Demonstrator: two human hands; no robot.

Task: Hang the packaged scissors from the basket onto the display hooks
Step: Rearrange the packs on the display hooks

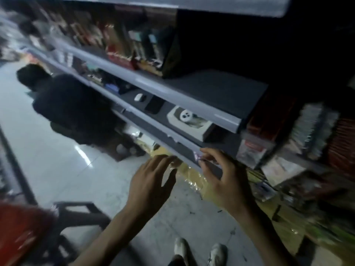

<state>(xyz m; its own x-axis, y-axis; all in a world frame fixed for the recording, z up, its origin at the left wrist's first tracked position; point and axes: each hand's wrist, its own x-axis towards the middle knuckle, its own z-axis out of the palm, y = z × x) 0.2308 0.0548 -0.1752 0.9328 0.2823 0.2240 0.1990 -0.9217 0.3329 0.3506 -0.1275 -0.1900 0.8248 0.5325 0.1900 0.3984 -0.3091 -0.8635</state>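
Note:
The view is motion-blurred. My left hand (153, 181) hovers with fingers spread and holds nothing, just below the lower grey shelf edge (172, 139). My right hand (222, 175) is beside it, fingers loosely bent, their tips at that shelf edge near a small pinkish tag (197, 156); nothing is plainly held. A clear hanging package with a red label (249, 150) shows just right of my right hand; its contents are too blurred to tell. The red basket (17, 233) is at the bottom left, apart from both hands.
Grey shelves run diagonally, carrying a white boxed item (189, 120), a dark flat item (153, 106) and blurred goods. A person in dark clothes (67, 112) crouches at the left by the shelves. A black frame (76, 210) stands beside the basket. More packages hang at the right (311, 127).

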